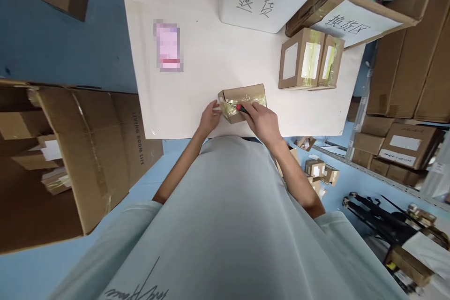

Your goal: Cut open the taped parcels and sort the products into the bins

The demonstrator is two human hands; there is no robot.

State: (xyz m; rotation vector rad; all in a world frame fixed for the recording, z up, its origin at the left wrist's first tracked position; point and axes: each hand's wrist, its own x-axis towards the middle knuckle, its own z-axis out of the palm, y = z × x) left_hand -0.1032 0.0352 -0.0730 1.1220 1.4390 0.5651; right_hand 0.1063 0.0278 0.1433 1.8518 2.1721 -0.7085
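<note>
The right hand point(265, 124) has its fingers curled and closed around a red-and-black tool point(242, 108), whose red end lies over the tape on a small cardboard box point(244, 91) and points left and slightly away from the person. The left hand point(210, 118) has its fingers gathered at the box's left end; whether they pinch a bit of tape or only touch the cardboard, I cannot tell. The box lies near the front edge of the white table point(204, 56), its long axis running left to right, the right end turned a little farther from the body. Shiny yellowish tape runs along that length, and the right hand hides the near right corner. Farther out, to the right, two taped boxes point(311, 61) stand side by side with white labels. Behind them, a large carton point(316, 7) with green packages inside and a white foam box point(246, 14) with handwriting take up the far right of the tabletop. A blurred pink item point(169, 48) lies at the far left. Beyond the table's left edge stands a big open carton point(101, 145) holding smaller boxes.
</note>
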